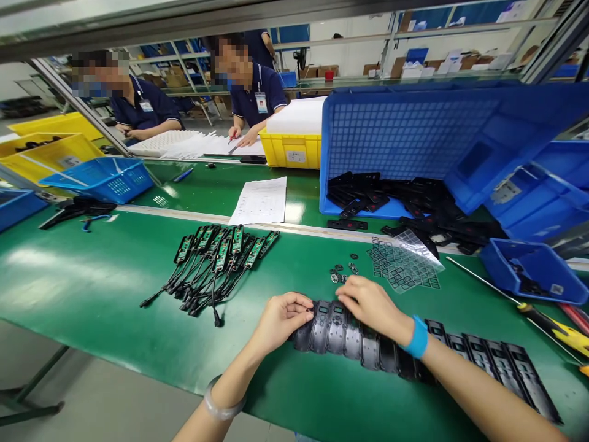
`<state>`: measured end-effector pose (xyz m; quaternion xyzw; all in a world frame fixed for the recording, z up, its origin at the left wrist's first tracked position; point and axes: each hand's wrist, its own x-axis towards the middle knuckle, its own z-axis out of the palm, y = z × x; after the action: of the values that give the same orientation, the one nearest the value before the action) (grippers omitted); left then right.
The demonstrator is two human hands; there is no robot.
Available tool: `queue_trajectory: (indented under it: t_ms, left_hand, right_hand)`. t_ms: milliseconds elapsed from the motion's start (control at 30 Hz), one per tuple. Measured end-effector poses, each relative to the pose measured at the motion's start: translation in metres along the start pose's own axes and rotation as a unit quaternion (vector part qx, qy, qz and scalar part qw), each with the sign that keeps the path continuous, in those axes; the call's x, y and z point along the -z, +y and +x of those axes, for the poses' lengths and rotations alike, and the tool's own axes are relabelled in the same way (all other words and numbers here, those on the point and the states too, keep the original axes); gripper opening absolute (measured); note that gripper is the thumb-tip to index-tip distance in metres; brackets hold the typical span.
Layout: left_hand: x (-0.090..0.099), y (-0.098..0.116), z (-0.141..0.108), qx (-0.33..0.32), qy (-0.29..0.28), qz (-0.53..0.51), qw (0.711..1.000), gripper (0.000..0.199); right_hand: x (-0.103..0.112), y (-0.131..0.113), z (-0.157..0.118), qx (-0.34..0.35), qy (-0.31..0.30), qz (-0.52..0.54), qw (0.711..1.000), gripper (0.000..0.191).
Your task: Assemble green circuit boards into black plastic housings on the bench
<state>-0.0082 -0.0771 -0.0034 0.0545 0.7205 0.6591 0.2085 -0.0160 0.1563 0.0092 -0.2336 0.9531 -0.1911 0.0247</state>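
Note:
A row of black plastic casings (353, 341) lies side by side on the green bench, several with small windows near the top. At the row's left end, my left hand (281, 320) has thumb and fingers pinched at the top of the end casings; what is between the fingertips is hidden. My right hand (375, 307) reaches over the row, fingers bent together near the casings' upper ends, and anything in them is too small to make out. Small dark keypad-like pieces (339, 278) lie just beyond that hand. Behind them rests a clear sheet with dark outlined shapes (400, 261).
Cabled green circuit boards (223, 253) are heaped on the left. A large blue bin (381, 135) spills black casings at the back right. A long screwdriver (488, 282) and a small blue bin (536, 264) are on the right. Two people sit across the bench.

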Motion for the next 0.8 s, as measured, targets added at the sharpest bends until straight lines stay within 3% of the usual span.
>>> queue_trajectory:
  t_ms: [167,300,367,467,600,800]
  left_hand:
    - [-0.005,0.007,-0.001,-0.003,-0.028,0.052,0.998,0.017]
    - [-0.008,0.011,-0.003,-0.074,-0.037,0.206,0.975,0.019]
    - [-0.01,0.011,-0.003,-0.113,-0.049,0.268,0.956,0.026]
    - [-0.014,0.005,0.0,-0.119,-0.048,0.315,0.94,0.026]
    - [-0.019,-0.004,0.007,-0.143,-0.043,0.388,0.91,0.016]
    - [-0.019,-0.004,0.014,-0.146,-0.069,0.458,0.874,0.019]
  right_hand:
    - [-0.006,0.022,0.038,-0.072,0.03,0.006,0.997,0.009]
    - [-0.012,0.018,0.043,-0.077,0.041,0.059,0.994,0.005]
    - [-0.01,0.013,0.039,-0.076,0.049,0.109,0.99,0.007]
    - [-0.002,0.008,0.025,-0.079,0.059,0.207,0.973,0.009]
    - [0.01,0.006,0.0,-0.093,0.057,0.333,0.936,0.018]
    - [0.02,0.008,-0.036,-0.132,0.033,0.441,0.887,0.032]
